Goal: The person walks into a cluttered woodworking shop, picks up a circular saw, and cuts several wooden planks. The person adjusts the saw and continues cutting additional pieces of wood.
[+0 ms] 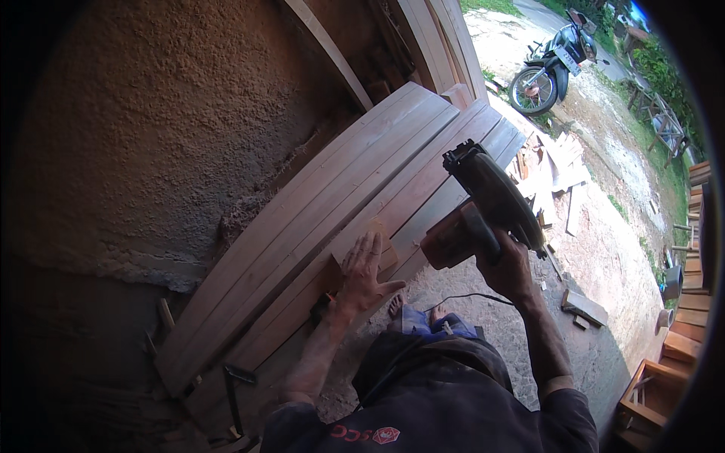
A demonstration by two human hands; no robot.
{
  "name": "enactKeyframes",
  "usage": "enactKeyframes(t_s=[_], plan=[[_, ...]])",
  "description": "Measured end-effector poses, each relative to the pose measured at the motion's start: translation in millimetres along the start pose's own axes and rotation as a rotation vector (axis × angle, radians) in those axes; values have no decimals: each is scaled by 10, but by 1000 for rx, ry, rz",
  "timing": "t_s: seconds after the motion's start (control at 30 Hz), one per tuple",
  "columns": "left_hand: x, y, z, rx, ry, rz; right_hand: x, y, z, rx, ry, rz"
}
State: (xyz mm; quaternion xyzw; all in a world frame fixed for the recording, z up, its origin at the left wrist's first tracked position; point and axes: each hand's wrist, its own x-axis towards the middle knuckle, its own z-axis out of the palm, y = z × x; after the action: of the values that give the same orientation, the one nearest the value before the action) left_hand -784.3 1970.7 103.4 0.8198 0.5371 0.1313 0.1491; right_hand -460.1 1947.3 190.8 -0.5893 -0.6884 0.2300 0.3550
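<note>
My right hand (510,266) is wrapped round the rear handle of a circular saw (495,192), which hangs tilted in the air above the right edge of the planks. Resting on a short wooden block (386,260), my left hand (362,270) has its fingers stretched out and its thumb apart. That block lies on top of long pale wooden planks (355,170) set side by side. A small dark and red object (323,303) shows partly beside my left wrist; its kind cannot be made out.
A dark L-shaped tool (234,385) lies at the near left end of the planks. A cord (483,296) runs over the ground by my feet. Wood offcuts (584,308) lie to the right, a scrap pile (560,177) beyond. A rough wall (166,136) borders the left; a motorcycle (555,64) stands far right.
</note>
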Motion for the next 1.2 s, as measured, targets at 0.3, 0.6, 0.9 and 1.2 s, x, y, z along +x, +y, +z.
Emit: enactKeyframes(t_s=[0.3,0.6,0.9,1.2], plan=[[1073,570,939,-206,270,-1,660,72,498,-328,-35,-388],[1535,-185,2147,223,239,90,926,-22,772,-459,-117,-497],[1537,-505,2498,257,73,45,826,142,1029,-356,-171,-557],[1248,-929,2085,-59,-157,-75,684,298,946,-181,-271,-511]])
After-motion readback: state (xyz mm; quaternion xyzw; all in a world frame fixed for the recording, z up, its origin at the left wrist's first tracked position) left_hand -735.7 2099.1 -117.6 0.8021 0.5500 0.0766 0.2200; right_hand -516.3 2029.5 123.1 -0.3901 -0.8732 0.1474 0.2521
